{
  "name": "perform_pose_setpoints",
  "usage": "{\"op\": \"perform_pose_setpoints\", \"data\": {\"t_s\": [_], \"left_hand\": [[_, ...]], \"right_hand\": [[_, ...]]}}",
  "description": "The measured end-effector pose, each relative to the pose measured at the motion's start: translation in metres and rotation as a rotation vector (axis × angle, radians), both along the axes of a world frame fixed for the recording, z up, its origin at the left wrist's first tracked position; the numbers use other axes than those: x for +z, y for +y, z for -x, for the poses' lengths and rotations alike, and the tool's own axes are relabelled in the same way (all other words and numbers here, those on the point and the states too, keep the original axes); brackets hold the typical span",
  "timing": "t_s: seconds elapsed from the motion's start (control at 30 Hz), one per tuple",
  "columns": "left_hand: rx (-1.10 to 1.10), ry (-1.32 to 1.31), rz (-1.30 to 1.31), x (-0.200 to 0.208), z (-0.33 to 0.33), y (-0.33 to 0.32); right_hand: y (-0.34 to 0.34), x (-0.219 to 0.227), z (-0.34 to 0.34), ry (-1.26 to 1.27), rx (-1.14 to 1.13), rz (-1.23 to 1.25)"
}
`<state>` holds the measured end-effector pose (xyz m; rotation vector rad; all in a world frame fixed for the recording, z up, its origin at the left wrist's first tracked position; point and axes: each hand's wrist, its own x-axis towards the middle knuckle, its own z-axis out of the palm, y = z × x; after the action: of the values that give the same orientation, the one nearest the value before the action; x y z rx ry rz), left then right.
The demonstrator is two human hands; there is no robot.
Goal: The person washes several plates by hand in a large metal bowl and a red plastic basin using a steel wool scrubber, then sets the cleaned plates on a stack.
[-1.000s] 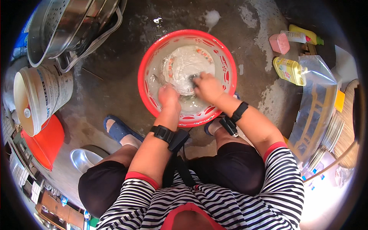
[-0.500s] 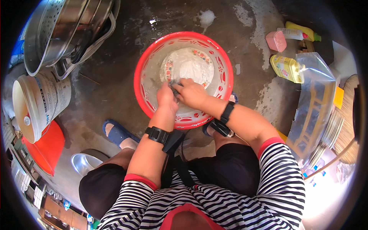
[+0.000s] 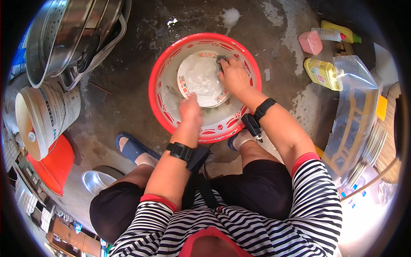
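Observation:
A wet white plate (image 3: pixel 200 81) with a patterned border sits in a white enamel basin with a red rim (image 3: pixel 155 96) on the floor before me. My left hand (image 3: pixel 191 112) grips the plate's near edge, thumb on top and the other fingers mostly hidden. At the plate's far right edge, my right hand (image 3: pixel 236 78) is closed on a dark scouring pad (image 3: pixel 220 62) and presses it against the border. Water lies in the basin around the plate.
To the left stand a metal steamer pot (image 3: pixel 64 43), a white bucket (image 3: pixel 64 105), a red tub (image 3: pixel 53 169) and a metal bowl (image 3: pixel 95 182). On the right are a yellow detergent bottle (image 3: pixel 321 73), a pink container (image 3: pixel 310 43) and stacked plates (image 3: pixel 371 147).
My hands, close together at the plate's near edge before, are now apart. The right one has moved away and to the right with the pad; the left stays at the near edge.

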<state>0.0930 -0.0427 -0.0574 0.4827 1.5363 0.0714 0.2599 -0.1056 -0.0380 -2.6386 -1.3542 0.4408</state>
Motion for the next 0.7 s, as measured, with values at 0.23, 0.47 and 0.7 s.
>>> {"op": "perform_pose_setpoints", "data": {"t_s": [0.23,0.47,0.7], "left_hand": [[0.093,-0.162,-0.035,0.019,0.005,-0.007],[0.119,-0.109,-0.025,0.027,0.02,0.006],[0.023,-0.123,0.01,0.026,0.02,0.006]], "right_hand": [[0.041,0.004,0.048,0.058,0.175,-0.14],[-0.013,0.039,0.063,0.153,0.311,0.082],[0.053,-0.001,0.019,-0.085,0.208,0.014]]}}
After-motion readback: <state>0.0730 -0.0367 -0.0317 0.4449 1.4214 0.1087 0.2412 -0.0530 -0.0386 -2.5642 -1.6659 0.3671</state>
